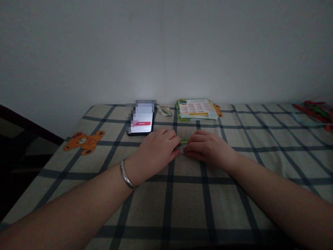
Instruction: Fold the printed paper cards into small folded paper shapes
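Between my two hands a small piece of green and white printed paper lies low over the tablecloth, mostly covered by my fingers. My left hand, with a silver bracelet at the wrist, pinches its left end. The right end is gripped by the bent fingers of my right hand. Behind the right hand sits a stack of green and white printed sheets. A small folded paper piece rests to the left of that stack.
A phone with a lit screen lies beyond my left hand. The checked tablecloth bears an orange bear figure at left. Red and green items lie at the far right. A pale wall stands behind the table.
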Available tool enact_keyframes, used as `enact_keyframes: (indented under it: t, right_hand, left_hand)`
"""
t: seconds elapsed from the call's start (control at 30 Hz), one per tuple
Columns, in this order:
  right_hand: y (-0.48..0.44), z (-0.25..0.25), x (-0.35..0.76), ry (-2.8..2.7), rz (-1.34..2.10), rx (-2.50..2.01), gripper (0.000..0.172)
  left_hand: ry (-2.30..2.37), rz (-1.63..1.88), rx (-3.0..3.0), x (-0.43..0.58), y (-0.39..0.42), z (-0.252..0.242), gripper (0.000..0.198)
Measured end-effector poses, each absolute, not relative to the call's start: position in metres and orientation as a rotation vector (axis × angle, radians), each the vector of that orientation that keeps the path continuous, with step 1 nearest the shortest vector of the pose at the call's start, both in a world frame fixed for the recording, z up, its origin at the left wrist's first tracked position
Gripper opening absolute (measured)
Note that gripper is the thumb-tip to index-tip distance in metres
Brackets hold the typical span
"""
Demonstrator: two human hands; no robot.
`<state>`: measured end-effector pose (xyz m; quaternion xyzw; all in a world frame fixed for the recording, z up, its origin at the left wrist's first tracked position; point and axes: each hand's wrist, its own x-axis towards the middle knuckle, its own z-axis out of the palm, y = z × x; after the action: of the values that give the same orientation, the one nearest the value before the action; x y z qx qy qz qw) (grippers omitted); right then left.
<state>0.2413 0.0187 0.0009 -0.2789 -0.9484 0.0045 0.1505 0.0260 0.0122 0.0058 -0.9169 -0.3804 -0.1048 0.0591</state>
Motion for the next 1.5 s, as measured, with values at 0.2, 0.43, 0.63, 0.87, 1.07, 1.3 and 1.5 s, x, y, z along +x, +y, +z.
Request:
enact_keyframes:
  t: [0.2, 0.43, 0.63, 0.87, 1.07, 1.3, 1.5]
  right_hand:
    - [0.016, 0.001, 0.245, -2.810, 0.032, -0.764, 0.025]
    - [0.014, 0.006, 0.240, -2.843, 0.001, -0.800, 0.022]
    - [0.013, 0.013, 0.236, -2.907, -0.048, -0.836, 0.018]
    - [0.013, 0.011, 0.236, -2.914, -0.114, -0.832, 0.014]
    - [0.014, 0.012, 0.237, -2.910, -0.110, -0.838, 0.009]
    - [0.014, 0.018, 0.245, -2.962, -0.079, -0.830, 0.009]
    - [0.013, 0.025, 0.248, -2.995, -0.011, -0.864, 0.014]
  left_hand:
    - [-0.852, -0.346, -2.997, 0.020, 0.024, 0.004, 0.005]
    - [-0.608, -0.156, -3.081, 0.011, 0.026, 0.021, 0.022]
    - [-0.689, -0.094, -2.973, 0.015, 0.012, 0.024, 0.016]
    - [-0.646, -0.116, -2.918, 0.019, 0.009, 0.021, 0.014]
    - [-0.677, -0.107, -2.862, 0.020, 0.001, 0.025, 0.012]
    - [-0.743, -0.055, -2.942, 0.014, 0.007, 0.030, 0.016]
    - [-0.744, -0.069, -2.977, 0.012, 0.008, 0.032, 0.018]
